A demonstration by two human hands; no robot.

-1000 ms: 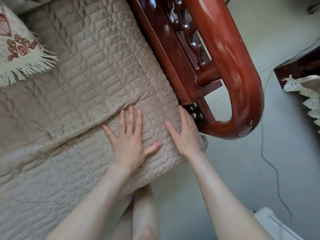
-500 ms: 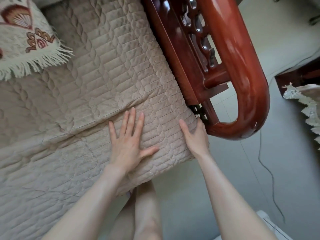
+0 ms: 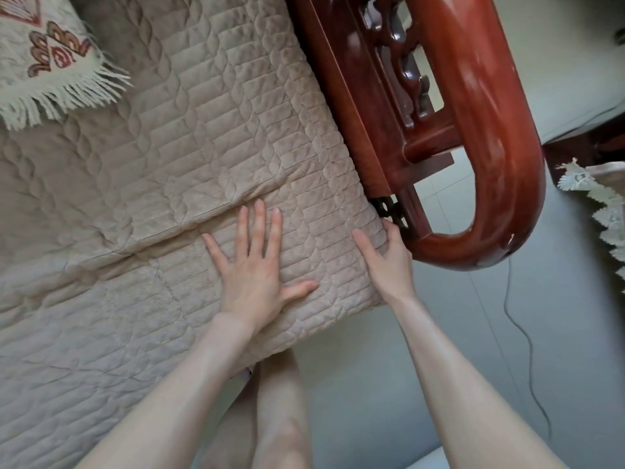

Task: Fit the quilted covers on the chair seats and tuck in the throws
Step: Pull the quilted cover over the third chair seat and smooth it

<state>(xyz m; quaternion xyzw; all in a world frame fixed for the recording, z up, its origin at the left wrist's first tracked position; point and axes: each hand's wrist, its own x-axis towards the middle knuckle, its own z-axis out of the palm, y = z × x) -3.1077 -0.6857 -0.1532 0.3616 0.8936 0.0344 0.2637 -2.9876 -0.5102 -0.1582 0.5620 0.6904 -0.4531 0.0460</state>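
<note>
Your beige quilted cover (image 3: 203, 157), stitched in braided rows, lies over the seat with a crease running across it. A glossy red wooden armrest (image 3: 490, 130) curves along its right edge. A fringed woven throw (image 3: 50, 62) lies far left. Your left hand (image 3: 257, 275) presses flat on the cover, fingers spread. Your right hand (image 3: 389, 262), fingers together, pushes the cover's corner beside the armrest.

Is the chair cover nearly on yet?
Nearly. The quilted cover is already spread out. The left hand presses it flat while the right hand pushes its corner in beside the wooden armrest. Left: a crease across the middle, and the fringed throw looks untucked.
</note>
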